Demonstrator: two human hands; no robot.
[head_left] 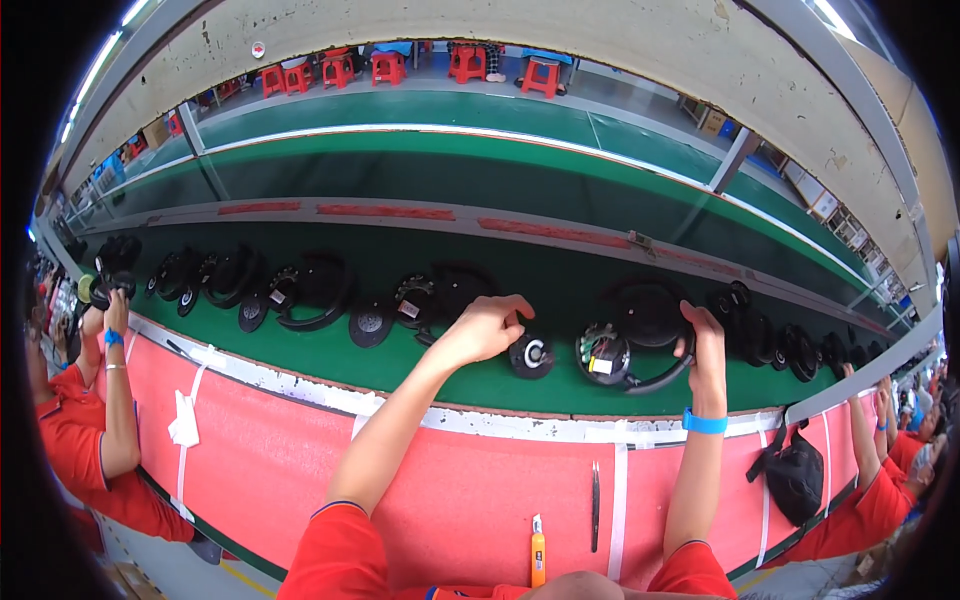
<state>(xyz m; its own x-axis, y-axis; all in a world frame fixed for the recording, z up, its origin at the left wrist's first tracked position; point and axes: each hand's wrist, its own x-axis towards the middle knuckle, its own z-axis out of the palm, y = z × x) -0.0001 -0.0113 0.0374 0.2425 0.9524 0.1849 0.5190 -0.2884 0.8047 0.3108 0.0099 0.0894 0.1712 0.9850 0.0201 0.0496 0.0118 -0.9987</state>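
My right hand grips the right edge of a pair of black over-ear headphones lying on the green belt. The left ear cup of that pair is uncovered, showing a ring-shaped inside with a white and yellow label. My left hand hangs just above and left of a round black ear-cup part with a pale ring on it. Its fingers are bent but apart, and nothing shows in them. Behind my left wrist lies another opened pair of headphones.
More headphones and round covers line the green belt. On the pink bench mat lie a yellow utility knife, black tweezers and a black bag. Co-workers in red sit either side.
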